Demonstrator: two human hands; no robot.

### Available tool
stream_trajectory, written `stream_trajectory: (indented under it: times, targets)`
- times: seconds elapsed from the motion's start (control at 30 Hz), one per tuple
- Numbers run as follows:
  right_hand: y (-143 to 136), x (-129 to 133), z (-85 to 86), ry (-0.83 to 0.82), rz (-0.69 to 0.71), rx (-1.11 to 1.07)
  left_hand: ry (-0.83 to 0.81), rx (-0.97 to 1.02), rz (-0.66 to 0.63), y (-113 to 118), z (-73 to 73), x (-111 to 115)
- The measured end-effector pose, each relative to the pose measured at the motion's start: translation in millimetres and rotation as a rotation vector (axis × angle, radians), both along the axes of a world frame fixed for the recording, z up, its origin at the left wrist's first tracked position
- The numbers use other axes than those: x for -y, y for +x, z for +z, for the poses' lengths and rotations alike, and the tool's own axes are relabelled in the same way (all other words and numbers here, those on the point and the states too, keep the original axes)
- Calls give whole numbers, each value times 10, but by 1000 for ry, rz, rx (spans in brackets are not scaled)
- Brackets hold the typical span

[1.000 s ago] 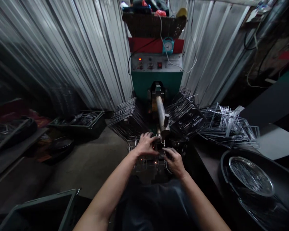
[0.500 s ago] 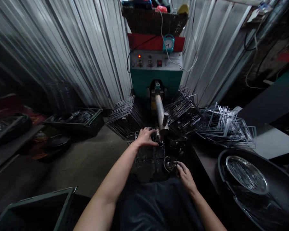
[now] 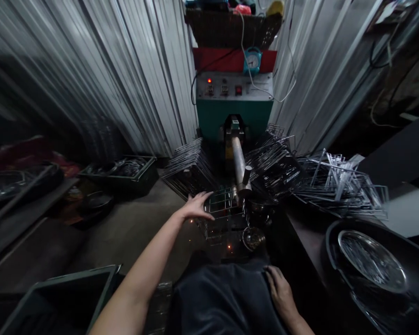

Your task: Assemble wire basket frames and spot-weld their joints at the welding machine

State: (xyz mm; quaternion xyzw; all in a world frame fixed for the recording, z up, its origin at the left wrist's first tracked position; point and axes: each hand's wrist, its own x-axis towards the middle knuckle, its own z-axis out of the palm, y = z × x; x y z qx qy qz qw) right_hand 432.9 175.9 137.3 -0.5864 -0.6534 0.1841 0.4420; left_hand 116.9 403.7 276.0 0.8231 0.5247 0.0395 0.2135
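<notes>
My left hand (image 3: 196,207) spans the left end of a wire rack (image 3: 220,203), its thumb and fingers spread around that end. The rack's right side meets the lower tip of a metal welding arm (image 3: 242,172). Small orange sparks (image 3: 229,246) fly below it. Under the tip, to the right, is a small round metal bowl (image 3: 253,238) with small parts in it that I cannot make out. Lower right, my right hand (image 3: 280,289) rests against the side of the dark apron (image 3: 226,298), fingers loosely extended, with nothing visible in them.
A green machine (image 3: 233,114) with a lit red lamp stands ahead. Stacked wire racks (image 3: 188,165) lean left of the arm, more racks (image 3: 277,167) to its right. A black tub (image 3: 330,242) holds a metal dish (image 3: 372,260) of wire pieces. A green crate (image 3: 108,284) sits lower left.
My left hand has moved left, away from the welding tip. My right hand has left the bowl and dropped to the apron. Sparks have appeared below the rack.
</notes>
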Motion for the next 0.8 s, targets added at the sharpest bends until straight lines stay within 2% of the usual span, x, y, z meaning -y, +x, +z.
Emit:
stream_trajectory:
  times: [0.07,0.17,0.27,0.33,0.4,0.47,0.57,0.63,0.7,0.8]
  targets:
    - [-11,-81,10,-19,-1,-10,43,67,52,-6,-83,11]
    - [-37,-129,89,-85,72,-24,119,174,79,18,-154,33]
    - [0,-78,275,-129,116,-32,195,240,91,4,-176,119]
    - [122,-12,447,-180,71,-76,251,235,106,-26,-183,199]
    - [338,76,624,-259,-36,-200,327,194,101,-62,-190,284]
    - [622,185,776,-310,-141,-407,423,127,39,-90,-193,391]
    - [1090,320,922,-252,-262,-688,544,26,-89,-94,-190,612]
    - [1396,339,971,-169,-339,-753,616,-16,-155,-61,-183,774]
    - [1688,290,993,-159,-424,-684,683,-47,-199,1,-170,916]
    - [2098,130,982,-398,-621,-275,769,-97,-226,126,-132,1063]
